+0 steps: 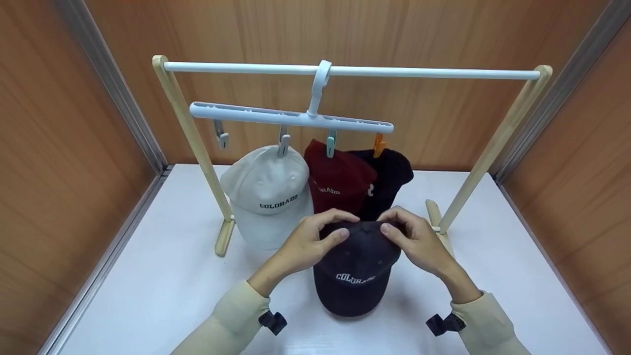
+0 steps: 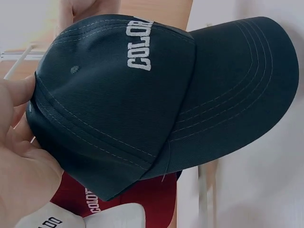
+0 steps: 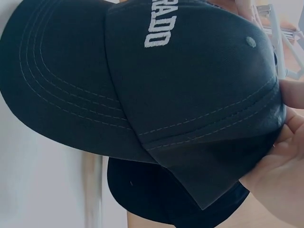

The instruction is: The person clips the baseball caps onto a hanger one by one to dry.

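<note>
Between both hands a dark navy baseball cap (image 1: 352, 261) with white COLORADO lettering hangs with its brim down and toward me. My left hand (image 1: 318, 239) grips the crown's left top, thumb in front and fingers behind. On the other side my right hand (image 1: 416, 239) holds the crown the same way. In the left wrist view the navy cap (image 2: 114, 95) shows its lettering and stitched brim; the right wrist view shows the cap (image 3: 190, 85) from its other side. Behind it hang a white cap (image 1: 268, 185), a dark red cap (image 1: 340, 175) and a black cap (image 1: 394, 172).
A white clip hanger (image 1: 291, 117) hooks over the white rail (image 1: 424, 72) of a wooden-legged stand. A grey clip (image 1: 284, 143), teal clip (image 1: 331, 144) and orange clip (image 1: 379, 145) hold the caps. At the left end, another grey clip (image 1: 221, 135) hangs without a cap. Wood-grain panels surround the white table (image 1: 148, 296).
</note>
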The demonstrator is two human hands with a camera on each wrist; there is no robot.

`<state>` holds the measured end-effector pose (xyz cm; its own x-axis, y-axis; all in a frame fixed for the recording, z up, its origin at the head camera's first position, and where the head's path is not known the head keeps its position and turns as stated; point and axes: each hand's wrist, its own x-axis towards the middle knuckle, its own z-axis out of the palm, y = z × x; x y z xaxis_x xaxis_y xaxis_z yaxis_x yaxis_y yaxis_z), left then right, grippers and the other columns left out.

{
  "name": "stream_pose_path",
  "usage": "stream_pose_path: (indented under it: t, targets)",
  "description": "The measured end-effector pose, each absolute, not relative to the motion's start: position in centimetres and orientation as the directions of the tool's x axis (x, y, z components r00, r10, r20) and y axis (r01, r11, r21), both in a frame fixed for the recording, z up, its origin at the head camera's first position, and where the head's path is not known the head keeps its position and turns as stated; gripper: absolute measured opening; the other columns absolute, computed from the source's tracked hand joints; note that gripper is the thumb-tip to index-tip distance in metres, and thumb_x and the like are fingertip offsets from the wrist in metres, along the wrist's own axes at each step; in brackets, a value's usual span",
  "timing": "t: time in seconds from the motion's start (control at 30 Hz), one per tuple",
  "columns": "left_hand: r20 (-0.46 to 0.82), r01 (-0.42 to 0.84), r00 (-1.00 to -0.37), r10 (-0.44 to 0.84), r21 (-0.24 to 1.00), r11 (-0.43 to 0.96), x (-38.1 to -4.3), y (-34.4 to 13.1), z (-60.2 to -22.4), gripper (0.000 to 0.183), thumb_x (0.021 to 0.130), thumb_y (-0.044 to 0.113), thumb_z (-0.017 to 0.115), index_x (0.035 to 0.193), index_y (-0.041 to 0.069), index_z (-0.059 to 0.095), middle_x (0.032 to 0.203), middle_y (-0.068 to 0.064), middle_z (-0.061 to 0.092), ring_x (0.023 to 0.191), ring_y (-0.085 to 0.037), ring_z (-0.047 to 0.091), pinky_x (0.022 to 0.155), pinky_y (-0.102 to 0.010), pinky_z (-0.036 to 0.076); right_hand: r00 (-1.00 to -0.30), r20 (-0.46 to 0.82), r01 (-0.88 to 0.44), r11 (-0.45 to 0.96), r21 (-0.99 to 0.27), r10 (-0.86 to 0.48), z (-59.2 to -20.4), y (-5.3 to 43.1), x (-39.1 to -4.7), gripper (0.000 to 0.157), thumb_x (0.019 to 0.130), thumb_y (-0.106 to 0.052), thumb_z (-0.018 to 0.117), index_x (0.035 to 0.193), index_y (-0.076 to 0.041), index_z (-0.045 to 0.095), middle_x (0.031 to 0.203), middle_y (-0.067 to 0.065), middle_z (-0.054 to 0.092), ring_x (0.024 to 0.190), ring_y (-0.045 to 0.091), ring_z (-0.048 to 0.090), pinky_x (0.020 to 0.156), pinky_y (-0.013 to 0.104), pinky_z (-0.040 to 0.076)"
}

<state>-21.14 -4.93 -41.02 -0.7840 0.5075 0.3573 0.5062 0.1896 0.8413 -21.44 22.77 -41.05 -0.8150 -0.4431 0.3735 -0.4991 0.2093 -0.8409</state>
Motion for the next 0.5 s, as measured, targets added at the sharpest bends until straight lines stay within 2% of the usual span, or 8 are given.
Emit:
stream_pose_path:
  t: [0.5]
  targets:
    - [0.378,0.522,-0.793,0.478,0.827,0.211,-20.3,-7.4,-39.9,0.023,0.106,0.02,0.067,0.128,0.02,0.074,0.124,0.013,0.074,0.119,-0.011,0.067,0.106,-0.035,0.053,-0.802,0.407,-0.521,0.18,-0.834,-0.436,-40.9,20.4,-20.8,0.011,0.107,-0.005,0.062,0.116,-0.005,0.067,0.102,0.006,0.069,0.089,0.014,0.064,0.078,0.024,0.053]
